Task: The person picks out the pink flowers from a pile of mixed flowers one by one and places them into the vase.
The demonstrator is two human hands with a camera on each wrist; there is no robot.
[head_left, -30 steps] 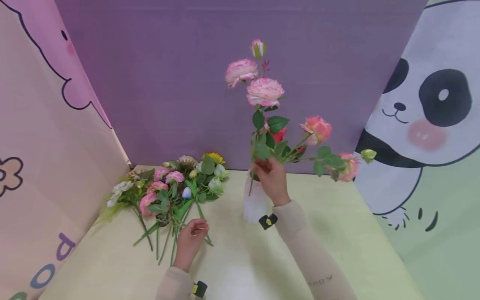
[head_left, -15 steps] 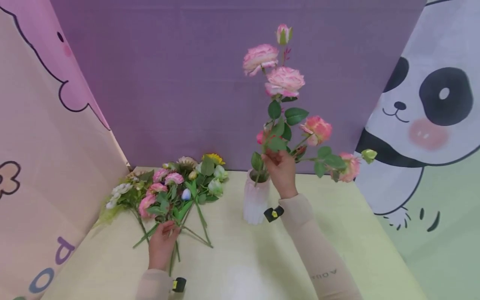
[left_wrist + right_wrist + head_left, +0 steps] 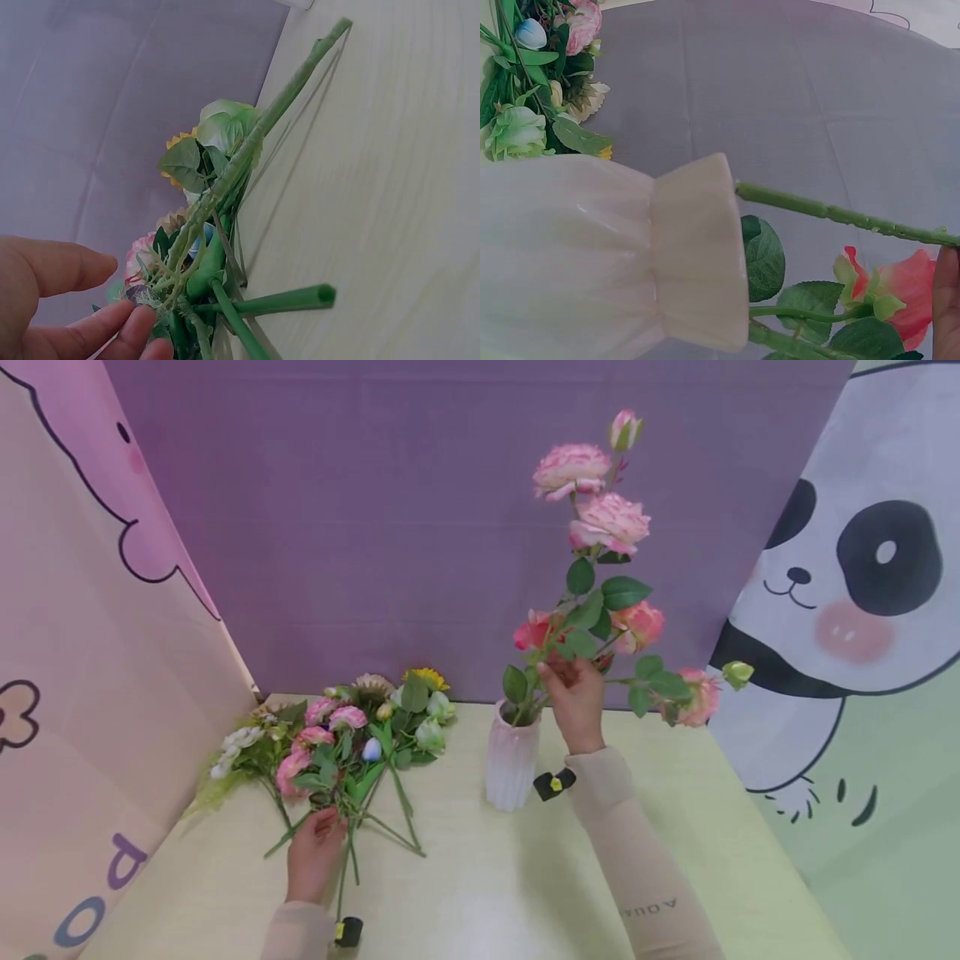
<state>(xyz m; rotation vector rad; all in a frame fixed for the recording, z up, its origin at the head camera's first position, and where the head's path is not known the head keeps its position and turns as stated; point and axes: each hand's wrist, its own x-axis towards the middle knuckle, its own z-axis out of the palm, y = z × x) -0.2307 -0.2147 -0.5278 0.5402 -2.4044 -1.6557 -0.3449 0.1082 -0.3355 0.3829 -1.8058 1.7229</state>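
Note:
My right hand point(image 3: 577, 706) pinches the green stem point(image 3: 840, 214) of a pale pink rose spray point(image 3: 611, 522), just right of and above a white-pink fluted vase point(image 3: 512, 768). In the right wrist view the stem's cut end is right at the vase rim. Coral roses point(image 3: 639, 627) stand in the vase and lean right, with a red bloom point(image 3: 907, 296) behind the held stem. My left hand point(image 3: 318, 852) is at the near side of a flower pile point(image 3: 348, 739); its thumb and fingers are apart beside the green stems point(image 3: 262, 135), holding nothing.
The pile on the left of the pale table point(image 3: 465, 893) holds white flowers point(image 3: 238, 743), a blue tulip bud point(image 3: 372, 749) and a yellow bloom point(image 3: 429, 678). A purple backdrop point(image 3: 360, 527) rises behind; a panda-printed panel point(image 3: 855, 710) stands at the right.
The right hand has lifted the pink rose spray and carried it rightward over the vase mouth. The left hand has moved left and down to the stems of the pile.

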